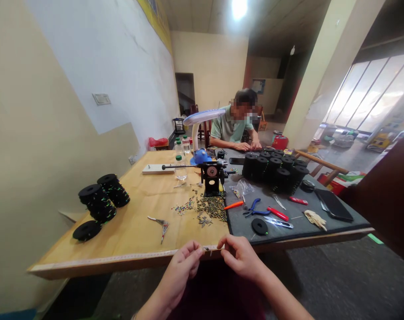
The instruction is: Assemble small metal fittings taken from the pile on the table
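At the near table edge, my left hand (186, 262) pinches a tiny dark piece (206, 249) between thumb and fingertips. My right hand (238, 255) is just to its right, fingers curled and thumb close to the index finger; whatever it holds is too fine to make out. Beyond the hands lie a heap of small metallic pieces (211, 209) and a scatter of coloured beads (185, 206). A small bundle of thin wire-like pieces (162, 224) rests on the wood to the left. A black foam spool (259, 226) lies flat on the grey mat to the right.
A black winding machine (211, 178) stands mid-table beside a lamp (202, 118). Blue pliers (255, 209), snips (278, 222) and a phone (333, 204) lie on the mat (302, 213). Spool stacks (97, 204) stand left, more spools (275, 171) right. A person (231, 129) works opposite.
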Available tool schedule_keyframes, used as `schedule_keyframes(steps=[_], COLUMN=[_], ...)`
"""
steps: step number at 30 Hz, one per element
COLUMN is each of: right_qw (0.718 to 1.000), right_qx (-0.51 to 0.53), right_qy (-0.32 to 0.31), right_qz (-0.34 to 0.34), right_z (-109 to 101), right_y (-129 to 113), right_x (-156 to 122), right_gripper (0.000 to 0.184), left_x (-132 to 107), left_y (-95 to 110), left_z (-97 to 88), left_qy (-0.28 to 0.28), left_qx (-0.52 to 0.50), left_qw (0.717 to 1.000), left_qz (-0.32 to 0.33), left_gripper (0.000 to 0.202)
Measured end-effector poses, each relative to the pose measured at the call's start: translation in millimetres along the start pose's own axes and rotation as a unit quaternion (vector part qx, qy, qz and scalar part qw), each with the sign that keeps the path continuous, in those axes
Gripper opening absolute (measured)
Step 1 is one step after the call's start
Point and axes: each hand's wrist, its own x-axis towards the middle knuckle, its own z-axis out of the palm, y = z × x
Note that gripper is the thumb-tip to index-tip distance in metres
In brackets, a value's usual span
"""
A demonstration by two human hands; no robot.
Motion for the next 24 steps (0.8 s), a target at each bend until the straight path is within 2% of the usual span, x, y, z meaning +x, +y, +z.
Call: schedule_keyframes(steps=[8,12,18,24], right_qw=[1.0,0.999,0.996,0.995], right_qx=[0.008,0.033,0.089,0.104], right_qy=[-0.019,-0.042,-0.015,0.011], right_qz=[0.003,0.012,0.013,0.007], right_z=[3,9,14,15], right_y=[-4,-7,-8,-5], right_x=[-2,-2,-3,-6], right_gripper=[0.025,0.02,0.021,0.019], left_x=[-3,-5,-5,-7], left_y=[6,8,12,13], left_z=[5.6,7.7,11.9,15.0], left_qy=[-0.046,-0.048,-0.055,-0.059], left_qx=[-0.049,-0.071,-0.108,-0.142], left_qw=[0.997,0.996,0.992,0.987], left_qz=[-0.025,-0.03,-0.046,-0.038], left_gripper=[0.033,0.033,0.034,0.031])
